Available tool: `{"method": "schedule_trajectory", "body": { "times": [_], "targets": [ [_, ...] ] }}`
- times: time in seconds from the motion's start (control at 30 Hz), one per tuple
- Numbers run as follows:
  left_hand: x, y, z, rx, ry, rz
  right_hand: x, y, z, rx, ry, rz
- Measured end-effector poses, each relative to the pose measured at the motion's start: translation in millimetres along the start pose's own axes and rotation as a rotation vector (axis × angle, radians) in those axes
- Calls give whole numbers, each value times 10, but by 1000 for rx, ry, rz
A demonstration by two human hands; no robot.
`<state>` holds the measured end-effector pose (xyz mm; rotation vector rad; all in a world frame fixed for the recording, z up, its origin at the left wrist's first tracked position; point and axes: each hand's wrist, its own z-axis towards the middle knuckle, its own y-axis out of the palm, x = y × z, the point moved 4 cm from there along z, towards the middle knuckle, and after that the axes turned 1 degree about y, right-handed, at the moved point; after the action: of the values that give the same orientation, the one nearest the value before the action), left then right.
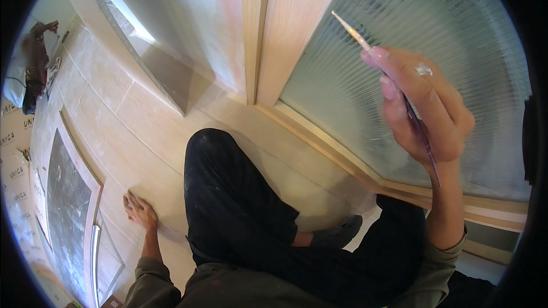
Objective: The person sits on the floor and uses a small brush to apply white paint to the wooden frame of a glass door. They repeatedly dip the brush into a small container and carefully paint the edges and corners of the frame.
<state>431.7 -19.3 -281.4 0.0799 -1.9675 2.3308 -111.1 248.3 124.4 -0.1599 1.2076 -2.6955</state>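
Head view: I see my right hand (425, 105) raised, fingers pinched shut on a thin paintbrush (394, 88), its pale tip before the ribbed frosted glass panel (456, 40) in a light wooden frame (274, 34). My left hand (138, 210) lies flat and spread on the pale tiled floor (120, 108), holding nothing. At far left someone, I think, crouches (34, 63).

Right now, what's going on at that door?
A person sits on the pale tiled floor in front of a wooden door with ribbed frosted glass. The right hand holds a thin paintbrush raised in front of the glass, its tip close to the wooden frame. The left hand is pressed flat on the floor for support. Legs in dark trousers are folded in between.
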Motion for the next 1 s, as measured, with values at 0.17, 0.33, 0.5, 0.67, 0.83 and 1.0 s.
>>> {"method": "schedule_trajectory", "body": {
  "times": [0.17, 0.33, 0.5, 0.67, 0.83, 1.0],
  "targets": [
    [-1, 19, 7, 3, -3, -13, 0, -16, 52, -27, 41, 7],
    [11, -18, -12, 6, -11, -15, 30, -42, 68, 3, 67, 54],
    [-10, 14, -3, 3, -2, -13, 69, -23, 40, 13, 28, 32],
    [-16, 40, -1, -7, -10, -18, 46, -24, 97, -69, 28, -15],
    [9, -8, 8, -11, -9, -36, 45, -56, 92, -87, 26, -29],
    [-11, 15, 2, -13, -3, -39, 40, -38, 102, -73, 32, -35]
  ]
}}
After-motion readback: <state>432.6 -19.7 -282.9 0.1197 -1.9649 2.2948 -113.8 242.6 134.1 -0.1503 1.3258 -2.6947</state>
